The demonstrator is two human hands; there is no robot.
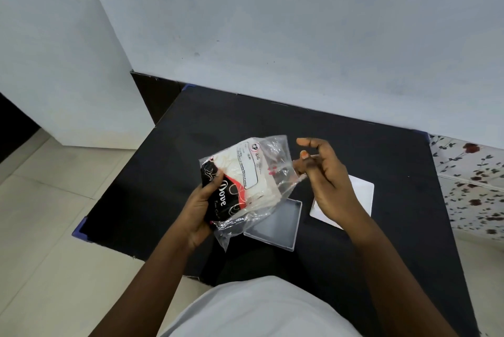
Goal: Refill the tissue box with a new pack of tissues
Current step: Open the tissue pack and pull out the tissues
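Note:
A pack of white tissues (240, 178) in a clear plastic wrapper with a black and red printed end is held above the black table (381, 227). My left hand (203, 210) grips its printed lower end. My right hand (324, 173) pinches the loose open edge of the wrapper at the upper right, its thumb raised. Below the pack lies a clear square tissue box (281, 225), partly hidden by the pack. Its white square lid (360, 192) lies flat to the right, partly hidden by my right forearm.
The low black table stands against a white wall (272, 37). Pale floor tiles (41, 227) lie to the left. A floral patterned cloth (471, 181) borders the table on the right. My white shirt (259, 309) fills the bottom centre.

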